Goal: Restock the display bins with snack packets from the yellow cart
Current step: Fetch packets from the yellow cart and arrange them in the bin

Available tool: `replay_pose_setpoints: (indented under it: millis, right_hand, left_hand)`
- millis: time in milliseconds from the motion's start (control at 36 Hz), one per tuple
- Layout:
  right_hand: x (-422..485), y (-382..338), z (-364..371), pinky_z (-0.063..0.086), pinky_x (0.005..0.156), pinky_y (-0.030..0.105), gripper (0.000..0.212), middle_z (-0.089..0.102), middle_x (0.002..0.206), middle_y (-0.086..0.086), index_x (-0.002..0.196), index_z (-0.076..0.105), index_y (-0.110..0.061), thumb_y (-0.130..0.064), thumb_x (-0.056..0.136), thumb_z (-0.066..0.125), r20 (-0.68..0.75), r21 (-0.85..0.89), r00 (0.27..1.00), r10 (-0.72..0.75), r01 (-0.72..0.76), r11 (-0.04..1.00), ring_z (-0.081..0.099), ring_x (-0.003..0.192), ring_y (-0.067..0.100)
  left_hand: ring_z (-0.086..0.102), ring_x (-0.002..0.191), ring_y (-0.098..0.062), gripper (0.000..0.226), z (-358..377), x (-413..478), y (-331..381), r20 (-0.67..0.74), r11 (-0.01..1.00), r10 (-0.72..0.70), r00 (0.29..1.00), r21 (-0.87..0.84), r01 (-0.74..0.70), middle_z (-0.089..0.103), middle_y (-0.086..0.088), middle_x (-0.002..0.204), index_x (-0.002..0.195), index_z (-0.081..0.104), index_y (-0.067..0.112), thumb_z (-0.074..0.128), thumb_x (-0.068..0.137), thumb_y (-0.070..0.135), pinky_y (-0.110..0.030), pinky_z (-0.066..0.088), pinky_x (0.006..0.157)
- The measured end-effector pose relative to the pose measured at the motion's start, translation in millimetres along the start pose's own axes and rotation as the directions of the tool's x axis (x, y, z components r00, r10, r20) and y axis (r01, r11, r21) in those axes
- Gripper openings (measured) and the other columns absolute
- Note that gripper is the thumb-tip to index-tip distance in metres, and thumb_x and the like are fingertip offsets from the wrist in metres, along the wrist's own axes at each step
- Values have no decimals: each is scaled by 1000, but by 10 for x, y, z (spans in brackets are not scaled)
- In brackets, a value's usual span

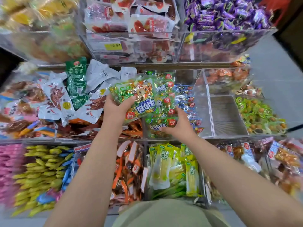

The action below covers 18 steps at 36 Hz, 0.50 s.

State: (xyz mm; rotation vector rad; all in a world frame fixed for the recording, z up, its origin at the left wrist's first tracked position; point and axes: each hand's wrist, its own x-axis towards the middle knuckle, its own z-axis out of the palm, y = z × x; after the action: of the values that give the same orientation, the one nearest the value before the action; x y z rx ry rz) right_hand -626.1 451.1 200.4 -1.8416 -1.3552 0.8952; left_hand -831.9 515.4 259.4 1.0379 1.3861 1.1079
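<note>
The left hand (117, 108) holds a green snack bag (136, 97) just above a clear bin (200, 112) stacked with matching green bags (165, 89) and blue packets (185, 97), while the right hand (182, 126) grips one of those matching green bags inside the bin.

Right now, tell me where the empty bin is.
In the head view, the empty bin sits right of centre in the middle row, between the blue packets and the green-ringed snacks.

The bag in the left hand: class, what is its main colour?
Mainly green, with blue lettering; the bag shows best in the head view.
</note>
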Motion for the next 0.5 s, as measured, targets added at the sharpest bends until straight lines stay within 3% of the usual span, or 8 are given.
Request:
replay_pose_setpoints:
  millis: [56,139,222,306,389,500]
  right_hand:
    - [12,-22,59,25,90,13,98,31,112,-16,139,32,-21,-33,60,88,-31,21,999,-33,33,999,28,105,-4]
    - [156,-125,151,36,94,25,82,40,104,-18,127,42,-22,-28,59,88,-106,36,994,-25,29,999,42,113,11]
    - [278,-181,183,39,104,40,83,46,121,-4,128,42,-21,-26,60,89,-86,82,996,5,3,997,44,121,18]
    - [278,-126,162,34,107,37,92,42,130,-1,136,35,-22,-29,61,88,-49,56,999,3,0,998,39,126,17]
    - [232,-78,150,29,110,37,100,35,140,3,143,26,-19,-33,64,86,-19,14,998,60,-60,998,33,133,20]
    - [233,-85,75,24,112,37,119,20,153,5,150,6,-14,-39,64,85,42,-38,983,180,-179,983,20,141,23]
  left_hand:
    - [53,64,27,48,5,9,8,17,1000,9,1000,-3,-9,49,23,96,97,41,41,78,67,35,2,40,48]
    - [54,69,24,54,31,33,5,27,1000,11,1000,-14,-10,45,28,95,107,40,36,78,69,36,-3,41,52]
    - [52,71,23,60,56,52,32,35,1000,14,999,-3,-14,44,28,96,111,36,37,79,68,37,-5,40,57]
    - [51,65,30,49,83,50,75,42,999,17,999,-33,-16,47,25,97,95,42,43,79,63,38,2,39,48]
    - [54,68,27,47,79,27,78,46,999,28,999,-47,-26,50,23,99,91,44,45,79,60,40,2,40,50]
    - [54,88,10,61,63,9,57,59,999,-13,998,-42,15,50,24,103,104,43,42,79,55,48,-13,40,65]
